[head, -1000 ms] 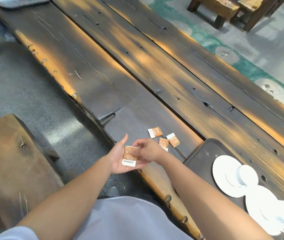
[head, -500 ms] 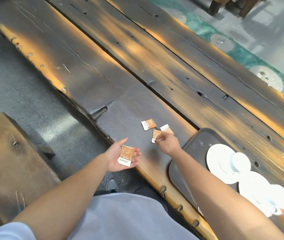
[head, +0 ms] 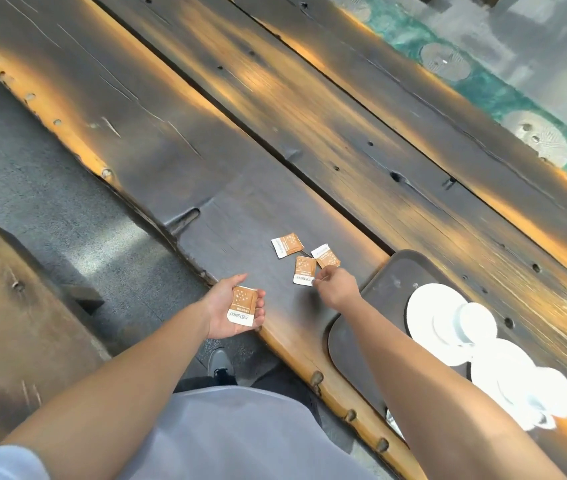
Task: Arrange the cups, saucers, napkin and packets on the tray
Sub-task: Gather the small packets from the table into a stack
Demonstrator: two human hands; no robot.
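We see the left hand held palm up just off the near edge of the long dark plank table with orange-lit edges, its fingers loosely curled under an orange-and-white square packet that lies flat across them. The right hand reaches over the table top, thumb and forefinger narrowed to a pinch at the white bottom edge of a second orange-and-white packet; whether they have actually gripped it we cannot tell, since the contact is small and blurred. Two more packets of the same kind lie on the wood just beyond, one to the left and one to the right, the latter touching or overlapping the pinched one. To the right sits a dark rounded tray, carrying two white saucers, each with a white cup, overexposed so detail is lost.
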